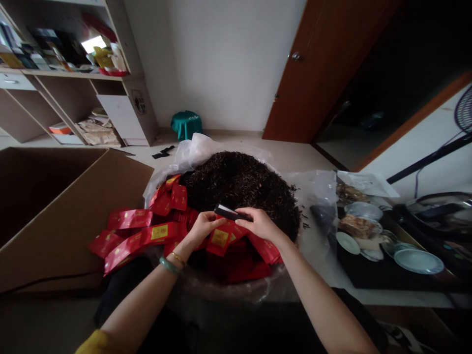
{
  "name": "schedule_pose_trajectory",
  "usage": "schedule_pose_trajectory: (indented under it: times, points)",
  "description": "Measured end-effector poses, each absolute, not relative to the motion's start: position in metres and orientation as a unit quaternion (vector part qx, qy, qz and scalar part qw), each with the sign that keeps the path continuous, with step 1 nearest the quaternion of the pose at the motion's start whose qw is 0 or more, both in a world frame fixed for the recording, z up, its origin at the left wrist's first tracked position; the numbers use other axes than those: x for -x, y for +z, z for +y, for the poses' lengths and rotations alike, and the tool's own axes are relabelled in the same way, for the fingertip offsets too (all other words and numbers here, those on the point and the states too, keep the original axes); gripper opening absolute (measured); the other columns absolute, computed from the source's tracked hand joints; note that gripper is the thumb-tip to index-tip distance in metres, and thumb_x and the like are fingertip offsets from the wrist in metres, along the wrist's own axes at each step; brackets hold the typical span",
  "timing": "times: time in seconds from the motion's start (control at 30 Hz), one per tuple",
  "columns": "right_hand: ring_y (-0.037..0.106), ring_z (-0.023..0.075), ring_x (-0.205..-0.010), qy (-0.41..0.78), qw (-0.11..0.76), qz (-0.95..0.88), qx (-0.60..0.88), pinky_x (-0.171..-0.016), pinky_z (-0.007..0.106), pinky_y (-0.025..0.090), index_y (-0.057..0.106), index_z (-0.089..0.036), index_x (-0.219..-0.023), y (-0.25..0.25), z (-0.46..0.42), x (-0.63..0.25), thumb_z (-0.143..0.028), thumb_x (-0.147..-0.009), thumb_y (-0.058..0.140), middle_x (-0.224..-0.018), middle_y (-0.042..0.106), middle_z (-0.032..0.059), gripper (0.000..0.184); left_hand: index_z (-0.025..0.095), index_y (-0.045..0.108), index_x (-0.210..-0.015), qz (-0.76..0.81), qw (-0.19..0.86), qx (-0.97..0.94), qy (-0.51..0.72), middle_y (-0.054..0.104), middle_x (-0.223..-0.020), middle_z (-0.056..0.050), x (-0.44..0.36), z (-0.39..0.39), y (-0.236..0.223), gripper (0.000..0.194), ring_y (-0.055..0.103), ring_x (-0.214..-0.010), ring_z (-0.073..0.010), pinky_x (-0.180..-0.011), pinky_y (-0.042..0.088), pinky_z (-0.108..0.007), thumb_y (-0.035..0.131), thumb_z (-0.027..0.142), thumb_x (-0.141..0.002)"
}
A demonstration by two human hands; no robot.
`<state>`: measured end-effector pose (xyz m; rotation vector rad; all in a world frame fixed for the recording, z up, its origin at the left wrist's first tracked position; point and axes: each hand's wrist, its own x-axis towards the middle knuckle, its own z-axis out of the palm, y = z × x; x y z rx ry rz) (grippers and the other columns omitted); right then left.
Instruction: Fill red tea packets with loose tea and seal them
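Observation:
Both of my hands pinch a small dark packet (230, 213) held flat above a big mound of dark loose tea (239, 184). My left hand (202, 227) grips the packet's left end, and my right hand (259, 222) grips its right end. The tea lies in a clear plastic bag (199, 147) spread wide open. Several red packets with yellow labels (147, 232) lie heaped at the near left side of the tea, under and around my hands. A green bangle and a thin gold bracelet sit on my left wrist.
A large open cardboard box (59, 211) stands at the left. A dark tray (383, 265) at the right carries plates (418, 260) and small dishes. A shelf unit (66, 73), a green bag (186, 124) and a brown door (324, 64) stand behind.

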<state>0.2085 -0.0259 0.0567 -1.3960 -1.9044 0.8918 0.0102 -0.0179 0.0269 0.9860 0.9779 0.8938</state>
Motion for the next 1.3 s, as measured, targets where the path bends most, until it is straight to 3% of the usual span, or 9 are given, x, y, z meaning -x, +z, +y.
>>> schedule_pose_trajectory:
  times: [0.2,0.37,0.5,0.6,0.7,0.9,1.1,1.2,1.3]
  points:
    - [0.065,0.0224,-0.1,0.275,0.309,-0.7,0.582,-0.09,0.037,0.05,0.063,-0.02,-0.113,0.039,-0.013,-0.227,-0.027,-0.076,0.065,-0.113,0.068,0.008,0.038,0.012,0.067,-0.082,0.424,0.673,-0.428,0.43,0.072,-0.076,-0.005,-0.011,-0.019,0.03,0.047,0.065,-0.065,-0.0177,-0.062,0.052,-0.028,0.084,0.04,-0.049]
    - [0.063,0.0245,-0.099,0.156,0.329,-0.692,0.624,-0.091,0.04,0.048,0.065,-0.016,-0.107,0.031,-0.008,-0.224,-0.022,-0.079,0.059,-0.11,0.067,0.013,0.029,0.013,0.064,-0.066,0.46,0.65,-0.416,0.44,0.067,-0.063,-0.003,-0.013,-0.022,0.033,0.04,0.059,-0.054,-0.0138,-0.052,0.046,-0.024,0.081,0.046,-0.052]
    - [0.065,0.018,-0.075,0.288,0.369,-0.687,0.556,-0.069,0.03,0.052,0.066,-0.017,-0.1,0.035,-0.02,-0.197,-0.037,-0.081,0.058,-0.087,0.071,0.007,0.029,0.013,0.063,-0.062,0.448,0.636,-0.439,0.449,0.062,-0.055,0.0,-0.015,-0.024,0.032,0.037,0.053,-0.049,-0.0107,-0.048,0.039,-0.021,0.078,0.047,-0.056]
    - [0.064,0.0172,-0.066,0.348,0.376,-0.666,0.543,-0.063,0.027,0.05,0.069,-0.017,-0.078,0.038,-0.028,-0.18,-0.04,-0.071,0.067,-0.073,0.071,0.0033,0.023,0.013,0.062,-0.058,0.445,0.626,-0.464,0.441,0.057,-0.05,0.002,-0.016,-0.025,0.029,0.039,0.046,-0.046,-0.0087,-0.046,0.034,-0.02,0.076,0.048,-0.057]
    - [0.063,0.0171,-0.061,0.36,0.39,-0.643,0.551,-0.06,0.026,0.047,0.067,-0.017,-0.066,0.041,-0.032,-0.176,-0.038,-0.071,0.066,-0.064,0.069,0.002,0.022,0.012,0.06,-0.055,0.446,0.618,-0.481,0.434,0.051,-0.046,0.003,-0.016,-0.024,0.028,0.041,0.041,-0.044,-0.0074,-0.045,0.03,-0.02,0.074,0.051,-0.059]
    - [0.064,0.0176,-0.065,0.405,0.382,-0.641,0.528,-0.062,0.027,0.049,0.07,-0.016,-0.074,0.045,-0.028,-0.185,-0.039,-0.076,0.058,-0.07,0.071,0.0034,0.025,0.013,0.061,-0.061,0.427,0.645,-0.483,0.409,0.054,-0.052,0.001,-0.014,-0.023,0.03,0.046,0.044,-0.048,-0.0096,-0.047,0.032,-0.022,0.068,0.058,-0.062]
    - [0.062,0.0143,-0.055,0.464,0.372,-0.613,0.52,-0.051,0.025,0.05,0.068,-0.016,-0.082,0.045,-0.028,-0.189,-0.04,-0.07,0.065,-0.066,0.069,0.0018,0.027,0.014,0.053,-0.049,0.436,0.598,-0.533,0.411,0.04,-0.043,0.005,-0.014,-0.023,0.033,0.049,0.032,-0.042,-0.0055,-0.043,0.023,-0.02,0.066,0.058,-0.066]
    - [0.055,0.0114,-0.042,0.463,0.393,-0.579,0.544,-0.042,0.023,0.047,0.065,-0.015,-0.074,0.046,-0.029,-0.19,-0.042,-0.066,0.068,-0.052,0.061,-0.002,0.028,0.012,0.066,-0.068,0.434,0.622,-0.528,0.382,0.054,-0.052,0.002,-0.015,-0.024,0.03,0.045,0.043,-0.046,-0.0077,-0.046,0.03,-0.02,0.068,0.057,-0.065]
    - [0.057,0.0123,-0.04,0.453,0.457,-0.53,0.553,-0.042,0.023,0.049,0.063,-0.016,-0.075,0.045,-0.023,-0.196,-0.047,-0.066,0.068,-0.049,0.059,-0.0028,0.033,0.011,0.068,-0.091,0.422,0.664,-0.517,0.336,0.067,-0.07,-0.004,-0.015,-0.023,0.025,0.055,0.056,-0.056,-0.0125,-0.052,0.039,-0.021,0.074,0.055,-0.059]
